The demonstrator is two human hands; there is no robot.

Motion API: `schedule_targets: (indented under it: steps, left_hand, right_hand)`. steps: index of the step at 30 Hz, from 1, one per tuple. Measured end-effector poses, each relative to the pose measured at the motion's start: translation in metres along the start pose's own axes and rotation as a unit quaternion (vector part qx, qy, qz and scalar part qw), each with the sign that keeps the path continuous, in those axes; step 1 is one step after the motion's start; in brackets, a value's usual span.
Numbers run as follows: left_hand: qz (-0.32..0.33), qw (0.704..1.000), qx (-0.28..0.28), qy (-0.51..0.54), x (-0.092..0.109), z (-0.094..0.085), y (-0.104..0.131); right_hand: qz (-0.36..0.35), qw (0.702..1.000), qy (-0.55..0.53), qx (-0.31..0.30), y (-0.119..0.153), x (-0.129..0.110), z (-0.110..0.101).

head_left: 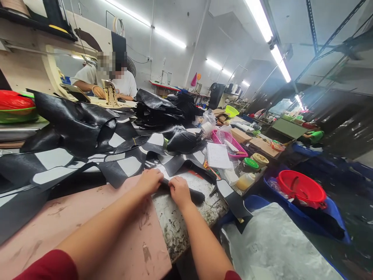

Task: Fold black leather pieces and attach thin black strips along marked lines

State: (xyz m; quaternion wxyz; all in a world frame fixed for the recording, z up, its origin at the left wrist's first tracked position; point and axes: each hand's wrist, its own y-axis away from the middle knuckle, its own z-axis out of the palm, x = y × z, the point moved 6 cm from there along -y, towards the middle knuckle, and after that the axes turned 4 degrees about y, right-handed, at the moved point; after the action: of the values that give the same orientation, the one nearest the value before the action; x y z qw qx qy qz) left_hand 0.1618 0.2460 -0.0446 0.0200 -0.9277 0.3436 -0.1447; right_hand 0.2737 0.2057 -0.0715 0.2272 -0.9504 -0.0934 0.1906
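My left hand (150, 181) is closed on the near-left end of a dark, rolled-looking piece of black leather (196, 195). Beside it, my right hand (179, 190) is also closed on that piece, which sticks out past my fingers to the right. Just what lies under my fingertips is hidden. Around the hands lie black leather pieces with white backing patches (129, 166). Below my left forearm is a pink board (116, 229). Another black and white piece (230, 192) hangs over the bench's right edge.
A stack of black leather (163, 111) rises at the back. Ahead are a notebook (218, 155), a pink basket (239, 146) and a jar with a green lid (251, 163). A red basin (301, 188) stands to the right. Another person (128, 83) sits at a sewing machine (110, 93).
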Motion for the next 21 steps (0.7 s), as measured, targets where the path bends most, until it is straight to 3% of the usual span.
schedule_targets:
  steps: [6, 21]
  left_hand:
    - [0.06, 0.998, 0.023, 0.003, -0.002, 0.01, 0.003]
    - [0.127, 0.983, 0.133, -0.012, -0.009, 0.021, 0.005]
  right_hand:
    - [0.008, 1.0, 0.005, -0.014, 0.003, 0.003, 0.003]
    - [0.028, 0.995, 0.075, -0.066, -0.009, -0.009, 0.009]
